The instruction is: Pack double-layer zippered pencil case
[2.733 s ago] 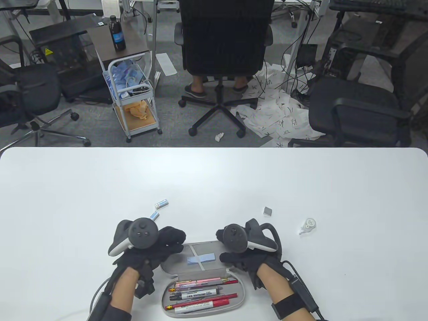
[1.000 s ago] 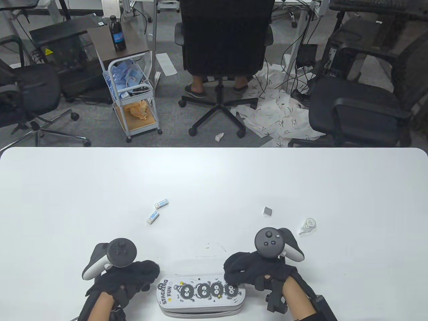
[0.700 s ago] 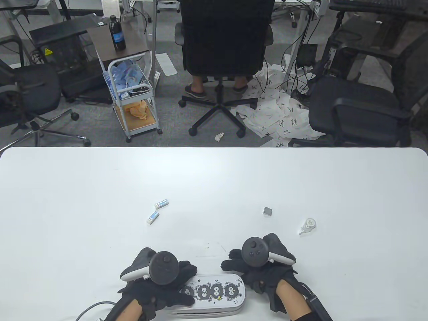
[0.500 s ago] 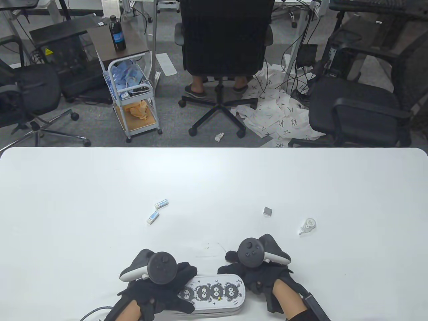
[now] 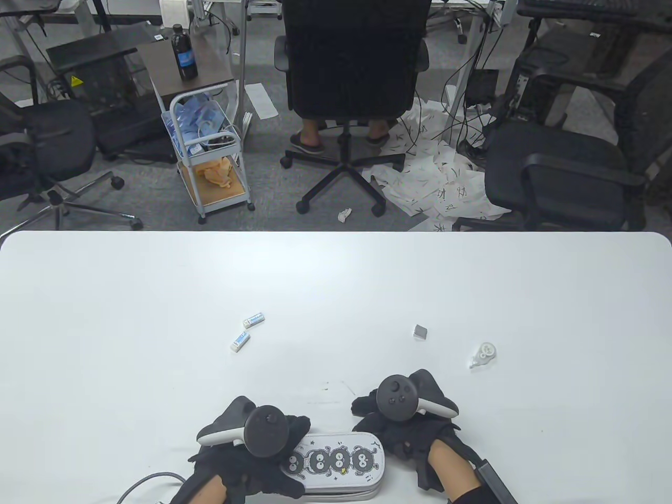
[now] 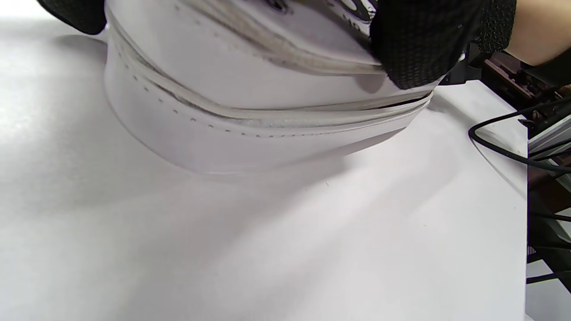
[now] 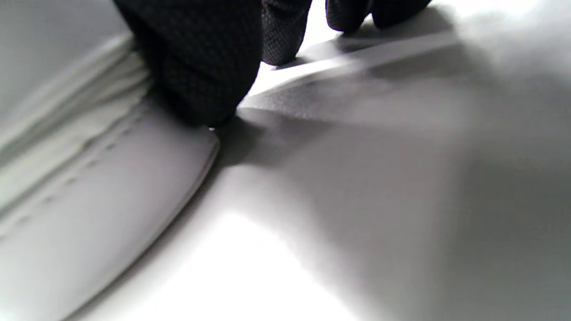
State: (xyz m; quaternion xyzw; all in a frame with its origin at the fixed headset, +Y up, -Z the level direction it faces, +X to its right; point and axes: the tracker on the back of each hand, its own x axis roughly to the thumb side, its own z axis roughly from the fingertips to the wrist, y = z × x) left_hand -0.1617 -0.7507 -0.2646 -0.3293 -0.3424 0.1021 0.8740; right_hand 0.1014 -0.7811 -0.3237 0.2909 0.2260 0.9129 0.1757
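Note:
The white pencil case (image 5: 341,462) with black cartoon faces lies with its lid down at the table's front edge. My left hand (image 5: 262,459) lies over its left end and grips it. In the left wrist view the case's side (image 6: 250,116) shows its two zipper lines, with gloved fingers (image 6: 419,49) on top. My right hand (image 5: 391,428) is at the case's right end. In the right wrist view my thumb (image 7: 200,76) presses against the case's rim (image 7: 89,187); the other fingertips (image 7: 348,13) touch the table behind it. No zipper pull shows.
Two small erasers (image 5: 253,319) (image 5: 239,341) lie left of centre. A grey block (image 5: 420,331) and a white correction tape (image 5: 483,356) lie to the right. A glove cable (image 5: 142,485) trails at the front left. The table edge (image 6: 526,200) is close.
The case's open lid, which showed pens inside, has been folded down. My left hand moved onto the case's left end. My right hand shifted to its right end.

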